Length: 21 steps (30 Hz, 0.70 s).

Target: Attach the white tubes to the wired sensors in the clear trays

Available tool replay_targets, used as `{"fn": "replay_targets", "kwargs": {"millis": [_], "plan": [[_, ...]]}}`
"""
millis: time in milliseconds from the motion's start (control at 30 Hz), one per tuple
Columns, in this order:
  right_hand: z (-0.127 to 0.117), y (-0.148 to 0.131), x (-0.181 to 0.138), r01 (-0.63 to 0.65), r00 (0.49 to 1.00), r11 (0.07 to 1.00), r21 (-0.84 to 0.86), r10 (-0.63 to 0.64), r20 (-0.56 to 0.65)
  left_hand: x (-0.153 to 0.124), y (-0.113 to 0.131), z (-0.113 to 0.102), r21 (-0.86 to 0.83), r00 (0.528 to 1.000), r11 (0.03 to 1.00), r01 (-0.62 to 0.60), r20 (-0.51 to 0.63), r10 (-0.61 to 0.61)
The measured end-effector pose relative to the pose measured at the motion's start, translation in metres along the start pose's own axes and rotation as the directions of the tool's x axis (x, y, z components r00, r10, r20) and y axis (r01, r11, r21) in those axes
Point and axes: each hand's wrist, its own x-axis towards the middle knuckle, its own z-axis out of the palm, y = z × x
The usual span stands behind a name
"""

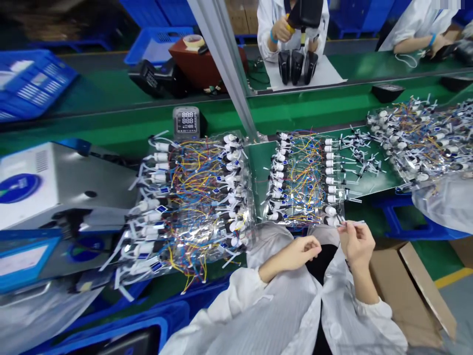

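My right hand [357,242] pinches a thin white strip [352,223] at the near edge of the middle tray of wired parts [306,177], close to a small white and black component [331,221]. My left hand [303,249] is loosely curled just left of it, fingertips together, and what it holds, if anything, is too small to make out. Both forearms come out of white coat sleeves over my lap.
A bigger tray of wired parts [192,202] lies to the left, a third [417,138] at the far right. A grey machine [55,182] stands at left, a digital meter [186,122] behind. A metal post [225,64] rises in the middle. Two co-workers work across the green belt [111,93]. A cardboard box [410,291] sits at my right.
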Motion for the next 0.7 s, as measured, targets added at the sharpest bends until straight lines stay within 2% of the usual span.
{"fn": "replay_targets", "kwargs": {"millis": [100,167,233,300,367,433,533,700], "plan": [[0.003,-0.005,0.001,-0.086,0.994,0.981,0.171,0.074,0.076,0.005,0.011,0.003,0.098,0.988,0.987,-0.125,-0.077,0.132],[0.005,-0.004,0.006,-0.114,0.993,0.952,0.283,0.104,0.049,0.008,0.019,0.003,0.259,0.947,0.930,-0.260,-0.120,0.298],[0.007,-0.003,0.009,-0.114,0.993,0.938,0.328,0.111,0.028,0.013,0.024,0.001,0.386,0.907,0.853,-0.352,-0.085,0.413],[0.010,-0.002,0.008,-0.121,0.992,0.935,0.334,0.105,0.066,0.019,0.024,0.000,0.452,0.910,0.812,-0.371,0.003,0.414],[0.012,-0.006,0.005,-0.111,0.992,0.925,0.364,0.078,0.103,0.024,0.019,0.001,0.475,0.935,0.811,-0.342,0.085,0.344],[0.012,-0.016,0.001,-0.059,0.997,0.904,0.422,0.032,0.070,0.026,0.013,0.004,0.471,0.944,0.819,-0.327,0.124,0.305],[0.008,-0.038,-0.001,0.044,0.999,0.874,0.484,-0.030,-0.036,0.020,0.013,0.009,0.421,0.924,0.823,-0.380,0.125,0.363],[-0.012,-0.073,0.005,0.180,0.979,0.830,0.528,-0.098,-0.179,-0.007,0.040,-0.001,0.355,0.906,0.838,-0.414,0.076,0.416]]}}
